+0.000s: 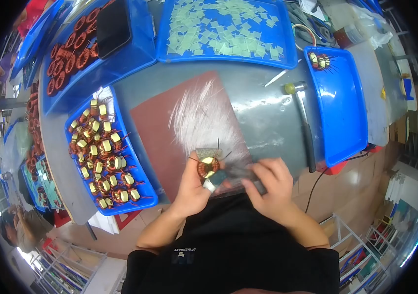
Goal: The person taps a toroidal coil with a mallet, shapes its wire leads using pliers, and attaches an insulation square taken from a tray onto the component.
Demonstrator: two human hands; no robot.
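Note:
A copper-wound coil (208,167) with a pale yellow piece in it is held in my left hand (193,188), above the near edge of a reddish-brown mat (160,117). Thin wire leads stick out from the coil. A small white piece (209,185) shows just below it, by the fingers. To the right, my right hand (271,188) has its fingers curled round a dark object (240,172), which is blurred and points toward the coil. What the dark object is cannot be made out.
Left, a blue tray (147,202) holds several finished-looking coils; behind it a bin (79,88) holds bare coils and a phone (113,27). Pale green sheets fill the back tray (162,44). A hammer (306,125) lies beside the right tray (344,108).

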